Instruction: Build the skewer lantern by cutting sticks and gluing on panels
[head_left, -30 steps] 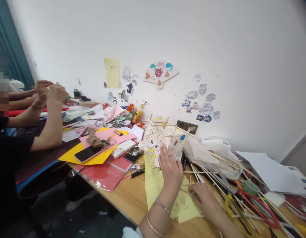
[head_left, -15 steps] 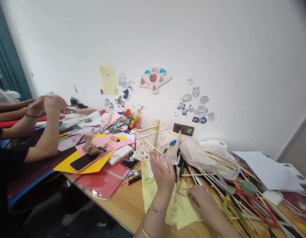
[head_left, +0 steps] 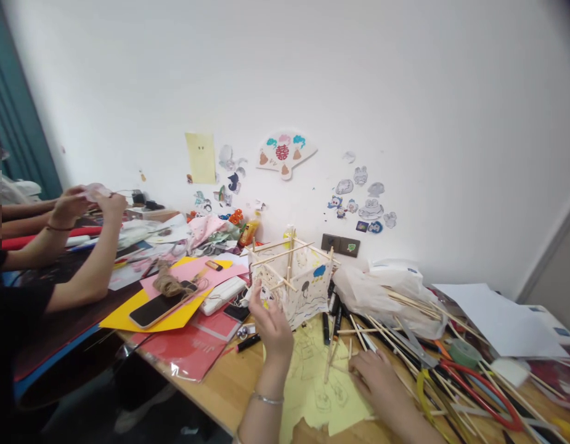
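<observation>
Lantern (head_left: 299, 285), one: stick frame with drawn paper panels, upright on the table (head_left: 229, 385), well back from the near edge and close to the wall.
Left hand (head_left: 272, 324), one bracelet (head_left: 267, 399) at the wrist: fingers closed on the lantern's near left corner.
Right hand (head_left: 376, 377): apart from the left, palm down, fingers spread flat on the yellow sheet (head_left: 312, 385), among loose sticks (head_left: 395, 330).
Yellow sheet, one: reaches the near table edge.
Open room: a bare strip of wood between the red folder (head_left: 190, 348) and the yellow sheet. To the right it is crowded.
Sticks: too many to count.
Phone (head_left: 158, 308), one, on yellow card.
Marker (head_left: 248, 342), one, just left of the left hand.
Red scissors (head_left: 485, 388), one pair.
Plastic bag (head_left: 381, 288), one, beside the lantern.
Co-worker's hands (head_left: 67, 206), two, raised together, far left.
</observation>
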`<action>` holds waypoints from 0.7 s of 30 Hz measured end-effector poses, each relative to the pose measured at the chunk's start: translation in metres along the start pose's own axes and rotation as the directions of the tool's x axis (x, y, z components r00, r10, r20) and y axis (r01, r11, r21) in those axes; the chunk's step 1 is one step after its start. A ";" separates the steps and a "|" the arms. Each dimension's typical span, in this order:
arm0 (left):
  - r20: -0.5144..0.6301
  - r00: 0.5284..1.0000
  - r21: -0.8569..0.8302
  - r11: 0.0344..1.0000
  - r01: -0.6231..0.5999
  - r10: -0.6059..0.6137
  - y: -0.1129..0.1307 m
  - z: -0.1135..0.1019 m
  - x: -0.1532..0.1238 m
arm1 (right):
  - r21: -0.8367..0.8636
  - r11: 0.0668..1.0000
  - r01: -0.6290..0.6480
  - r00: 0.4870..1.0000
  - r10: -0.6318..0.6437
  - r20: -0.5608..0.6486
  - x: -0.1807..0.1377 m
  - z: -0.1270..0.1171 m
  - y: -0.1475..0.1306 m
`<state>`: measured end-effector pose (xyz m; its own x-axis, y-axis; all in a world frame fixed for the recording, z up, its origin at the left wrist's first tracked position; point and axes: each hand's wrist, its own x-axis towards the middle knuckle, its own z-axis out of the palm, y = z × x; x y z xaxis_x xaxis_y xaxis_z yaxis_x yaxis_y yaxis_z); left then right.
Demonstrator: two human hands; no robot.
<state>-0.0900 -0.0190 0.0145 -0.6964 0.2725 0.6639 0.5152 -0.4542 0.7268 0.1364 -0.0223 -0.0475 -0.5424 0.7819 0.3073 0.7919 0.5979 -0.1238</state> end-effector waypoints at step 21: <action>0.374 0.909 0.406 0.914 0.015 -0.182 -0.112 -0.014 0.088 | 0.044 0.997 0.057 0.998 -0.057 -0.004 -0.001 0.011 0.010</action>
<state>-0.2161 0.0436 -0.0105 -0.5397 0.6479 0.5376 0.6627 -0.0669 0.7459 0.1414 -0.0151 -0.0594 -0.5854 0.7461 0.3172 0.7467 0.6486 -0.1475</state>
